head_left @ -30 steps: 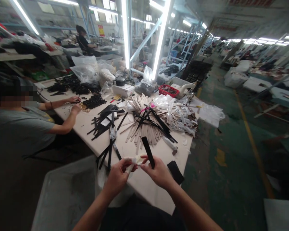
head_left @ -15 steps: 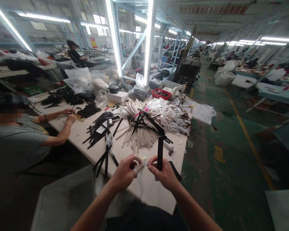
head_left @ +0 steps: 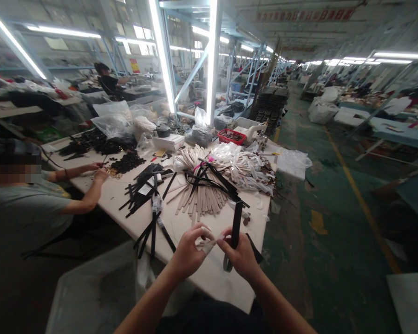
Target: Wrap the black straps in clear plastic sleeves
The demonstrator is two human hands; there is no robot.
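My right hand (head_left: 242,255) is closed around a black strap (head_left: 236,218), which stands up above the fingers and loops down below them. Another black end sticks out on the hand's right side. My left hand (head_left: 190,250) is pinched, its thumb and a finger wrapped in pale tape or finger covers. Its fingertips meet those of my right hand over a small whitish bit that I cannot make out. Beyond the hands a bundle of beige straps (head_left: 198,197) fans out on the table (head_left: 223,287), with several loose black straps (head_left: 154,232) to its left.
A co-worker's hands (head_left: 101,172) work at the left table edge beside a heap of small black pieces (head_left: 128,161). Plastic-wrapped straps (head_left: 244,164), a red basket (head_left: 231,136) and a white box (head_left: 169,141) stand farther back. A grey bin (head_left: 90,287) is at lower left.
My hands have come together, fingertips now meeting. The black strap has shifted slightly right and down, and its lower loop now shows beneath my right hand.
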